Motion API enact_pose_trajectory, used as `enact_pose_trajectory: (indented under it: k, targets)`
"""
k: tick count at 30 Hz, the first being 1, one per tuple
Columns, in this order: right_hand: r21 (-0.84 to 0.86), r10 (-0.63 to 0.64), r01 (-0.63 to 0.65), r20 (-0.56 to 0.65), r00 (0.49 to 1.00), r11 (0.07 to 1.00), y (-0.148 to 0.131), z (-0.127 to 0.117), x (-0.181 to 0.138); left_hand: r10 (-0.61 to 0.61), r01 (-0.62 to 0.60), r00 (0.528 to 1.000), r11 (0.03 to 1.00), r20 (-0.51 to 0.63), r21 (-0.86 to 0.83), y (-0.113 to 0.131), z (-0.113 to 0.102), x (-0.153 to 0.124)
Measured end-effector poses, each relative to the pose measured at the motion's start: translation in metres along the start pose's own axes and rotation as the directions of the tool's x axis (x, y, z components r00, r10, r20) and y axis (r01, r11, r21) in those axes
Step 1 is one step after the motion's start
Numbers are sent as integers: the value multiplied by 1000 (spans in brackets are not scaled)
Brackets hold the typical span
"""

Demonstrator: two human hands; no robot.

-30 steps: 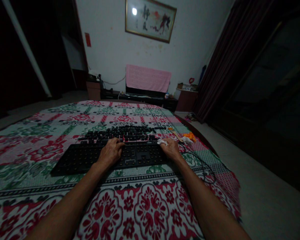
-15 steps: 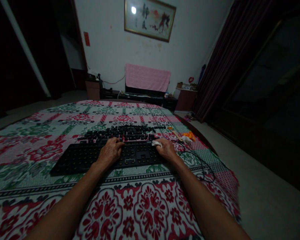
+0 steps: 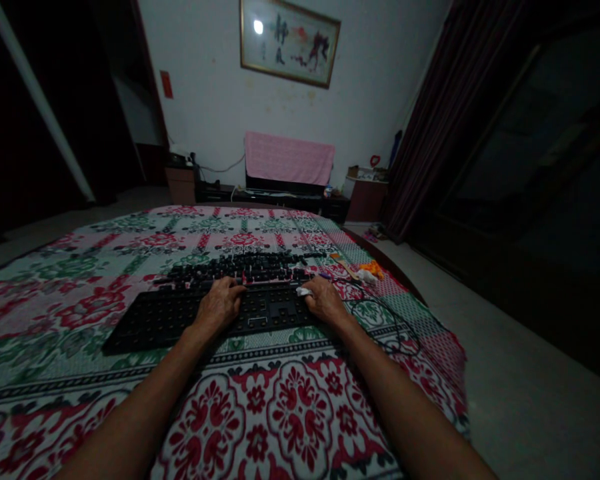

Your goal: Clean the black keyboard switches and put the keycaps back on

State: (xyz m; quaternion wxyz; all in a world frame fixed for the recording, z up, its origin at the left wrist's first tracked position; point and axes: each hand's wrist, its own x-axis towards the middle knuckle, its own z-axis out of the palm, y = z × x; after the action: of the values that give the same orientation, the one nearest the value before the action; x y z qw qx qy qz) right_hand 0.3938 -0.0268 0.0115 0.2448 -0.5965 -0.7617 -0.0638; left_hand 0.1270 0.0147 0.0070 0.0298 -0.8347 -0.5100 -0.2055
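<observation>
A black keyboard frame (image 3: 155,317) with its keycaps taken off lies on a floral bedspread (image 3: 260,413). Just behind it sits a heap of loose black keycaps (image 3: 240,265). My left hand (image 3: 219,305) rests on the middle of the frame, its fingers curled and pressing down. My right hand (image 3: 324,301) lies at the frame's right end, its fingers pinched on a small white wipe (image 3: 303,291) that touches the frame.
The keyboard's black cable (image 3: 395,330) loops on the bedspread to the right, close to the bed's edge. A yellow-handled tool and an orange and white bundle (image 3: 369,271) lie beyond the right hand. A pink-covered TV stand (image 3: 287,160) stands against the far wall.
My right hand has slid leftward along the frame's right end with the white wipe. The left hand has stayed in place. The head camera has shifted slightly.
</observation>
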Motion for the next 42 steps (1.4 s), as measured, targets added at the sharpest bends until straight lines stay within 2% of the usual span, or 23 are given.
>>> enact_pose_trajectory:
  k: [7, 12, 14, 16, 18, 20, 22, 30, 36, 42]
  targets:
    - [90, -45, 46, -10, 999, 995, 2, -6, -7, 12, -12, 1000, 1000, 21, -15, -1, -2, -1]
    - [143, 31, -40, 67, 997, 989, 7, -14, -9, -4, 4, 1000, 999, 13, -40, -3, 0, 1]
    - [175, 61, -69, 51, 997, 982, 7, -15, -9, -10, 10, 1000, 999, 5, -46, -3, 1, 2]
    - [192, 36, -33, -9, 999, 981, 4, -14, -10, -15, 16, 1000, 999, 4, -49, -4, 2, 3]
    - [192, -45, 54, -50, 998, 980, 0, -10, -10, -23, 23, 1000, 999, 8, -48, -3, 2, 3]
    - [181, -117, 124, -45, 992, 976, -5, -6, -10, -21, 21, 1000, 999, 7, -47, -3, 2, 2]
    - [160, -136, 139, -28, 990, 977, -9, -4, -10, -16, 16, 1000, 999, 1, -52, -3, 2, 2]
    - [135, -56, 57, -14, 998, 989, -12, -9, -13, -20, 20, 1000, 996, 5, -83, -3, 1, 1]
    - [147, -109, 108, -6, 994, 983, -15, -10, -13, -4, 3, 1000, 998, -21, -66, -4, 3, 1]
    - [163, -21, 21, -3, 1000, 986, -12, -8, -14, 55, -59, 997, 994, -49, -88, -7, 3, 1]
